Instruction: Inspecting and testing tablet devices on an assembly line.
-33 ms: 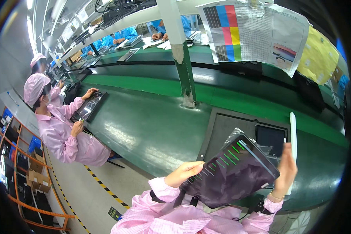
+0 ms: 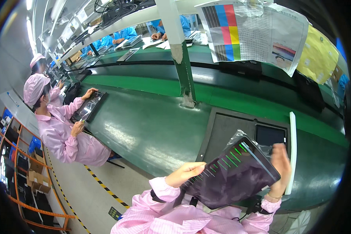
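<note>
In front of my chest a dark tablet [image 2: 232,179] is held tilted, its glossy face showing green light reflections. Clear plastic film sticks out at its upper edge. My left hand [image 2: 185,174] grips the tablet's left edge, thumb on the face and the other fingers hidden behind. At the right edge stands my right hand [image 2: 281,167], fingers stretched out and close together; whether it touches the tablet I cannot tell. Beyond, a second dark tablet [image 2: 270,135] lies in a black foam-lined tray [image 2: 234,124], partly covered by the held one.
The tray rests on a green bench [image 2: 144,128], with a white bar [image 2: 292,156] along its right side. A post [image 2: 179,58] rises behind. Printed sheets [image 2: 257,35] hang at upper right. On the left, a co-worker in pink [image 2: 66,128] handles a dark tray.
My right hand has shifted slightly left, closer to the tablet's edge. The tablet and my left hand have moved only a little.
</note>
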Demonstrator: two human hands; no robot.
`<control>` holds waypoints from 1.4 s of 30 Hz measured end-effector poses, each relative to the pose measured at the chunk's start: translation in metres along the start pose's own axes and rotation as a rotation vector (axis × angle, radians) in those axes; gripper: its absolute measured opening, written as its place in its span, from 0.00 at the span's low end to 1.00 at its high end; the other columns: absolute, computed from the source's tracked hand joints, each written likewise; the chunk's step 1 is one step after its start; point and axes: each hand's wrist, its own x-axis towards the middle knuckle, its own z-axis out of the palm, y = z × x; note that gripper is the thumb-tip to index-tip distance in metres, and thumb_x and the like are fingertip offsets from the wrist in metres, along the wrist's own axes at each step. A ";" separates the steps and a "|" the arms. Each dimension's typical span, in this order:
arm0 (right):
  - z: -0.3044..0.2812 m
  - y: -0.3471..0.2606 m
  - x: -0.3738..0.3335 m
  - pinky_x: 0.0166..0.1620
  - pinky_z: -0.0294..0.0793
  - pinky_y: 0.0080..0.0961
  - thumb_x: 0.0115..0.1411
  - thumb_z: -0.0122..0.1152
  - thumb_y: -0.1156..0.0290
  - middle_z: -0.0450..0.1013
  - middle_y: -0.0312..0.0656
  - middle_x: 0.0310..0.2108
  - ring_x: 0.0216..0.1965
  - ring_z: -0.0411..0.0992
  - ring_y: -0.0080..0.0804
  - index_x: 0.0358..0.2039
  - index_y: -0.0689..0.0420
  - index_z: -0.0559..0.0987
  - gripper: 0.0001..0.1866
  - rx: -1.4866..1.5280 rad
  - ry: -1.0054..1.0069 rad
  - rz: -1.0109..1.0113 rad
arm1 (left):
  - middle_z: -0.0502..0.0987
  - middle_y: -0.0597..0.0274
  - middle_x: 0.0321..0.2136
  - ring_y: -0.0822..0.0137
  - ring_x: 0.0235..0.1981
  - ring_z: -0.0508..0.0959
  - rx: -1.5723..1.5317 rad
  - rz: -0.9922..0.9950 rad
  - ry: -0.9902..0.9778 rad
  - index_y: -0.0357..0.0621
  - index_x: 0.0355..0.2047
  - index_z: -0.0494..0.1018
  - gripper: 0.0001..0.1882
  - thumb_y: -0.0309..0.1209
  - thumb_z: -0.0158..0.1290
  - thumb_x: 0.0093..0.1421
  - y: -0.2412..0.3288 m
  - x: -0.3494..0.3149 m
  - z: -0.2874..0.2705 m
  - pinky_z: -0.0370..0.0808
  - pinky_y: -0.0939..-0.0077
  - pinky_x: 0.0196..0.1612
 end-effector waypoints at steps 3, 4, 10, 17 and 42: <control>0.030 0.021 -0.028 0.51 0.67 0.33 0.64 0.40 0.63 0.67 0.51 0.46 0.47 0.67 0.40 0.49 0.66 0.65 0.20 -0.851 -0.207 -0.128 | 0.73 0.66 0.36 0.77 0.38 0.68 0.141 -0.088 -0.158 0.32 0.43 0.70 0.22 0.41 0.42 0.64 -0.006 0.018 0.010 0.64 0.81 0.43; 0.039 0.031 -0.027 0.53 0.64 0.38 0.64 0.37 0.58 0.65 0.51 0.49 0.50 0.65 0.40 0.52 0.64 0.62 0.24 -0.630 -0.317 0.027 | 0.73 0.66 0.36 0.77 0.38 0.68 0.147 -0.087 -0.130 0.32 0.43 0.70 0.22 0.41 0.42 0.64 -0.007 0.016 0.013 0.64 0.81 0.43; 0.034 0.003 -0.021 0.61 0.38 0.56 0.61 0.25 0.41 0.51 0.51 0.61 0.62 0.49 0.44 0.63 0.55 0.40 0.39 -0.006 -0.599 0.244 | 0.57 0.76 0.23 0.82 0.27 0.57 0.173 -0.014 -0.249 0.38 0.26 0.62 0.19 0.42 0.39 0.65 -0.016 0.013 0.023 0.58 0.84 0.31; 0.004 -0.005 -0.037 0.59 0.53 0.43 0.63 0.35 0.49 0.57 0.57 0.56 0.57 0.59 0.46 0.60 0.66 0.48 0.36 -0.315 -0.463 0.040 | 0.58 0.76 0.23 0.82 0.27 0.57 0.106 -0.037 -0.180 0.38 0.26 0.62 0.17 0.40 0.41 0.65 -0.004 0.022 0.022 0.59 0.83 0.32; -0.035 -0.057 -0.061 0.44 0.67 0.22 0.62 0.49 0.67 0.72 0.45 0.35 0.36 0.70 0.29 0.43 0.63 0.72 0.14 -1.581 0.228 -0.199 | 0.70 0.58 0.47 0.64 0.49 0.68 -0.436 -0.393 0.390 0.42 0.48 0.67 0.20 0.42 0.37 0.65 -0.039 0.109 -0.026 0.64 0.65 0.52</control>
